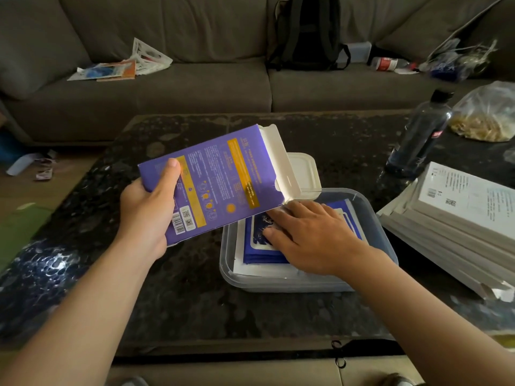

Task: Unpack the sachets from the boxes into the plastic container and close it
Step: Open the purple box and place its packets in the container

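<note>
Head view, left to right. The left hand grips the purple box by its closed end, thumb curled over the printed face and fingers behind. The box is held tilted above the table, its open white flap toward the container; whether anything remains inside cannot be seen. Blue sachets lie flat in a stack in the container. The right hand rests on them with fingers spread and nearly straight, pressing rather than pinching. The lid lies behind the container, partly hidden by the flap. A white stack of flat packs sits well to the right. Judgement: the sachets are probably light, thin, floppy and slick, so they are best pinched by an edge as a bundle or squared up under a flat palm. The box is light, stiff card that dents if squeezed, so it is best held at its closed end.
</note>
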A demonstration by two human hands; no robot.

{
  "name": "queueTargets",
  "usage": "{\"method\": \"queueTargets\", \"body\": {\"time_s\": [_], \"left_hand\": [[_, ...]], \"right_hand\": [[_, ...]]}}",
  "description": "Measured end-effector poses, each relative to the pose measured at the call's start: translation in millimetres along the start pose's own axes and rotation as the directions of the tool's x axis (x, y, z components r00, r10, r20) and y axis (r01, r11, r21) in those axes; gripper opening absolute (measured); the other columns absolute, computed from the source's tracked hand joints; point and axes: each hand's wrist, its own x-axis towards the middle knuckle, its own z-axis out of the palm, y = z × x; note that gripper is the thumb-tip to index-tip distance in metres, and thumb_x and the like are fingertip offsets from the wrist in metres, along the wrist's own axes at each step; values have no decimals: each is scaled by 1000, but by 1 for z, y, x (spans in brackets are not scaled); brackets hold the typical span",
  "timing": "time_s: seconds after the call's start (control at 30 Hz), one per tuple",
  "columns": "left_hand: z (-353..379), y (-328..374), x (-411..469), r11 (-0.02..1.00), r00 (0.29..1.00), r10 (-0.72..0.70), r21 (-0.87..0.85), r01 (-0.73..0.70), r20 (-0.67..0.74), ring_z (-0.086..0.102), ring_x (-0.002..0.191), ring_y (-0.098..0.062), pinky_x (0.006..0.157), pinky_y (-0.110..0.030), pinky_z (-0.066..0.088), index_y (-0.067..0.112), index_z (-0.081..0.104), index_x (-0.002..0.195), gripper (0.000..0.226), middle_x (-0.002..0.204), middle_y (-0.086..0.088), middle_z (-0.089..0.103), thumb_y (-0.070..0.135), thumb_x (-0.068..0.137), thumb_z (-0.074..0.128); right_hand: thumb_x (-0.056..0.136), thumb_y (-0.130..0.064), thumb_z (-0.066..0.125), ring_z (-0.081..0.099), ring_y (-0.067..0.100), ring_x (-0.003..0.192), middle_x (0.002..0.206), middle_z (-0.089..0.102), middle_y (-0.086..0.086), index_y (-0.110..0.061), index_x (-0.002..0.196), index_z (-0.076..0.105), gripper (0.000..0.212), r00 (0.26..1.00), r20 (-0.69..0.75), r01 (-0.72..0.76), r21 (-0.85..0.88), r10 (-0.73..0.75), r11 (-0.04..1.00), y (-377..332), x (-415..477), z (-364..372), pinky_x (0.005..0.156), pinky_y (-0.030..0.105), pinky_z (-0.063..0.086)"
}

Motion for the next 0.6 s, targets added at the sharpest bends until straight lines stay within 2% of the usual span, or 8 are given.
{"method": "queueTargets", "body": {"time_s": [0.17, 0.3, 0.4, 0.47, 0.53, 0.57, 0.6], "left_hand": [[4, 2, -1, 1000, 1000, -12, -3, 12, 26, 76, 76, -12, 81, -46, 62, 28, 67, 100, 31, 86, 9, 78, 57, 89, 67], [6, 3, -4, 1000, 999, -22, -8, 23, 49, 77, 77, -13, 81, -47, 62, 28, 67, 99, 31, 87, 8, 78, 58, 89, 66], [6, 3, -7, 1000, 996, -30, 1, 30, 81, 77, 79, -15, 84, -50, 61, 27, 67, 100, 34, 88, 7, 79, 59, 88, 66], [6, 4, -9, 999, 994, -35, -2, 35, 103, 77, 80, -16, 84, -51, 61, 26, 68, 104, 37, 90, 6, 79, 59, 88, 66], [5, 7, -11, 999, 992, -37, -11, 39, 121, 77, 81, -16, 83, -51, 61, 25, 68, 109, 40, 92, 5, 79, 59, 89, 65], [5, 8, -12, 999, 991, -41, -19, 43, 131, 77, 81, -16, 82, -50, 61, 25, 68, 110, 40, 92, 5, 79, 59, 90, 64], [4, 9, -13, 998, 989, -47, -27, 51, 140, 77, 81, -17, 81, -49, 61, 25, 68, 111, 40, 92, 5, 79, 58, 90, 63]], "right_hand": [[90, -73, 0, 23, 24, 150, 164, 25, -9, -45, 153, 13, 71, 1000, -7, 2, -23, -2, 1000, 1, 1, 6, 122, 54, 19], [94, -70, 5, 25, 24, 149, 162, 27, -9, -44, 152, 14, 64, 1000, -28, 3, -32, -4, 999, 3, 2, 8, 121, 54, 18], [93, -70, 4, 29, 23, 146, 158, 35, -9, -45, 149, 23, 64, 999, -49, 11, -20, -12, 1000, 1, 0, 7, 120, 52, 20], [93, -68, 8, 38, 22, 141, 151, 46, -8, -41, 143, 38, 64, 997, -78, 8, 15, -7, 1000, 0, -1, 7, 119, 51, 25], [99, -57, 25, 56, 19, 118, 130, 62, -4, -30, 123, 57, 48, 986, -165, 12, 85, 2, 996, 1, -2, 1, 107, 42, 43], [102, -45, 35, 61, 16, 101, 118, 66, -1, -24, 113, 61, 35, 978, -202, -16, 168, 50, 986, 2, -2, -4, 91, 33, 52], [103, -32, 43, 61, 13, 87, 109, 68, 1, -21, 108, 62, 23, 966, -224, -54, 297, 125, 953, 3, -2, -11, 74, 25, 53]]}}
